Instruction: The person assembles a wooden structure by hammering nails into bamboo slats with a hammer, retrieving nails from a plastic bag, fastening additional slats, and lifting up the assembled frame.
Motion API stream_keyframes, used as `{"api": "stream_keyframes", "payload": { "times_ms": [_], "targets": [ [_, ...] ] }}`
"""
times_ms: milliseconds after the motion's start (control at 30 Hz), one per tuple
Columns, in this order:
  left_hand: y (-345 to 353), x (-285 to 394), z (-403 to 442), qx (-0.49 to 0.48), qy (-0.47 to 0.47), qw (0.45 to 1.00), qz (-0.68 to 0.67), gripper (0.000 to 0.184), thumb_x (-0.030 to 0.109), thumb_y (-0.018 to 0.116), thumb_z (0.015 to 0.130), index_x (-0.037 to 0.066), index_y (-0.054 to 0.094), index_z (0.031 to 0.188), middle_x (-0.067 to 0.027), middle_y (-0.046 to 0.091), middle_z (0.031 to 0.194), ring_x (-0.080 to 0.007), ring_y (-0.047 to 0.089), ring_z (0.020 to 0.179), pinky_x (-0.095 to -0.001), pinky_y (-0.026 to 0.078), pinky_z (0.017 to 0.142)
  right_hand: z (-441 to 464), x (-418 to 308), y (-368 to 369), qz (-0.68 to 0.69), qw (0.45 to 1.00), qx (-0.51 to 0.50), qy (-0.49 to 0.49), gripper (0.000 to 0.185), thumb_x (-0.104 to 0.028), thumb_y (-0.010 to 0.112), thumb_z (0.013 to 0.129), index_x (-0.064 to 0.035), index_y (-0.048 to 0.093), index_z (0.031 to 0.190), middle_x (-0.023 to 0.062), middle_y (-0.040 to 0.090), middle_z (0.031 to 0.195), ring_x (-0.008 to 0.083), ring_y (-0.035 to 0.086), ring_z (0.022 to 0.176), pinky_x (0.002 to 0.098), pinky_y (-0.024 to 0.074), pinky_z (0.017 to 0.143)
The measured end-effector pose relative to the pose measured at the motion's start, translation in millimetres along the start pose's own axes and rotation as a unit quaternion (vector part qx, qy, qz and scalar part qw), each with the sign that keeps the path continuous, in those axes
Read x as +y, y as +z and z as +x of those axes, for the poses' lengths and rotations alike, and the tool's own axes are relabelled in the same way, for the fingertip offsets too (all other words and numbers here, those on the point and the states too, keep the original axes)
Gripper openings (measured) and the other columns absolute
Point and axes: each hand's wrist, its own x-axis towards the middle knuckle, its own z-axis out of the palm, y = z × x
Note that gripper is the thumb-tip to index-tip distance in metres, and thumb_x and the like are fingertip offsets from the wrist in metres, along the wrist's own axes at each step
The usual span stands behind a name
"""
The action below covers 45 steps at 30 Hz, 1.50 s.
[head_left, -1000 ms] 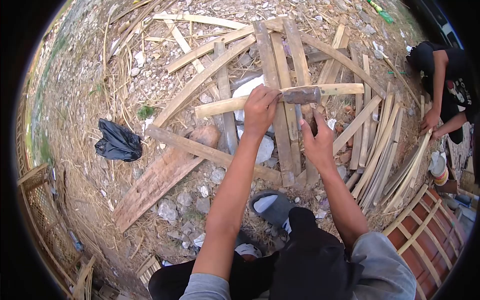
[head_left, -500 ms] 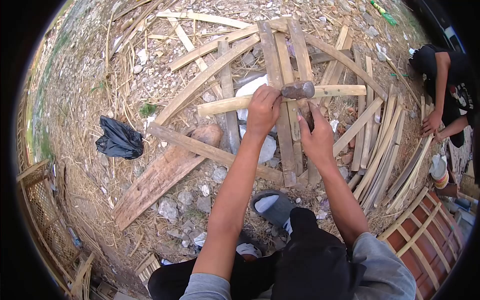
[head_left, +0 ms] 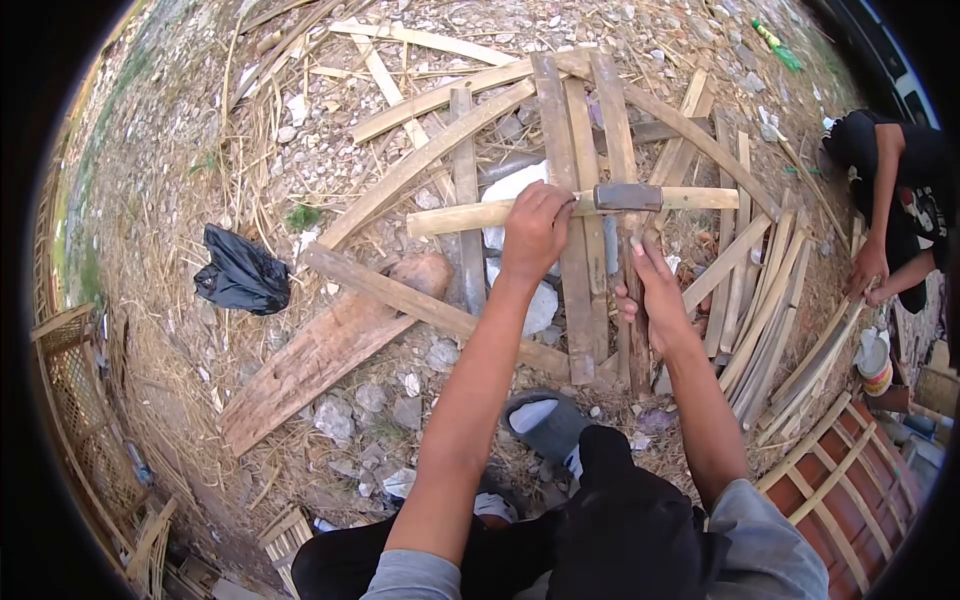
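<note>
A pale wooden slat (head_left: 460, 218) lies crosswise over several upright slats (head_left: 566, 250) inside a curved wooden frame (head_left: 435, 152). My left hand (head_left: 537, 232) is closed on top of this crosswise slat, fingertips pinched together; what they hold, if anything, is too small to make out. Just right of those fingertips, over the same slat, is the dark metal head of a hammer (head_left: 628, 197). My right hand (head_left: 662, 300) grips its wooden handle, which points down toward me.
A thick, rough plank (head_left: 300, 370) lies at left, near a black plastic bag (head_left: 243, 272). Slats are bundled (head_left: 765, 300) at right, where another person's hands (head_left: 870, 275) hold some strips. My shoe (head_left: 548, 420) stands among stones below the frame. A can (head_left: 874, 365) sits lower right.
The hammer head has shifted right, away from my left fingertips, and turned so its side and more of its handle show. My right hand has moved lower. My left hand stays on the slat.
</note>
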Motion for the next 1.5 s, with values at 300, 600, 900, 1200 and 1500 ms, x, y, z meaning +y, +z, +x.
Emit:
{"api": "stream_keyframes", "payload": {
  "times_ms": [300, 600, 900, 1200, 1500],
  "targets": [
    [0.6, 1.3, 1.1, -0.004, -0.004, 1.0, 0.004, 0.01, -0.001, 0.071, 0.078, 0.001, 0.066, 0.086, -0.0129, 0.067, 0.084, -0.0327, 0.065, 0.085, -0.0421, 0.051, 0.089, 6.7, 6.5, -4.7, -0.216, 0.958, 0.041, -0.182, 0.055, -0.027, 0.06, 0.1, -0.0054, 0.038, 0.145, -0.0001, 0.05, 0.071, 0.0065, 0.045, 0.053, 0.0226, 0.0367, 0.047],
    [-2.7, 2.9, -0.5, -0.001, -0.012, 1.0, -0.004, 0.011, -0.003, 0.071, 0.077, 0.0, 0.065, 0.086, -0.0138, 0.065, 0.083, -0.0341, 0.064, 0.086, -0.0428, 0.051, 0.086, 5.9, 3.7, 10.6, -0.446, 0.819, 0.086, -0.35, 0.041, -0.021, 0.062, 0.095, 0.005, 0.054, 0.126, 0.0282, 0.067, 0.085, 0.0459, 0.067, 0.081, 0.0463, 0.0515, 0.069],
    [3.9, 8.5, -8.7, 0.009, -0.026, 0.995, 0.101, 0.013, 0.002, 0.072, 0.078, 0.006, 0.066, 0.088, -0.006, 0.068, 0.089, -0.0232, 0.065, 0.092, -0.0466, 0.032, 0.106, 8.6, 1.6, 12.8, -0.447, 0.827, 0.077, -0.332, 0.04, -0.018, 0.062, 0.094, 0.0063, 0.054, 0.125, 0.0298, 0.066, 0.084, 0.0465, 0.067, 0.082, 0.0464, 0.0513, 0.069],
    [6.6, 13.3, -11.9, 0.032, -0.055, 0.992, 0.11, 0.013, 0.006, 0.073, 0.079, 0.008, 0.068, 0.09, -0.0023, 0.069, 0.091, -0.0195, 0.064, 0.096, -0.0419, 0.03, 0.103, 8.5, 4.8, 9.3, -0.462, 0.81, 0.09, -0.35, 0.041, -0.018, 0.062, 0.094, 0.0062, 0.053, 0.126, 0.0296, 0.066, 0.085, 0.0462, 0.067, 0.082, 0.0471, 0.0511, 0.068],
    [7.2, 14.0, -13.5, 0.034, -0.064, 0.992, 0.102, 0.011, 0.007, 0.071, 0.08, 0.007, 0.067, 0.09, -0.0024, 0.068, 0.091, -0.0201, 0.062, 0.097, -0.0411, 0.032, 0.098, 7.8, 1.7, 16.4, -0.457, 0.822, 0.08, -0.331, 0.04, -0.017, 0.062, 0.094, 0.005, 0.052, 0.127, 0.0288, 0.066, 0.086, 0.0469, 0.066, 0.084, 0.0476, 0.0512, 0.07]
  ]
}}
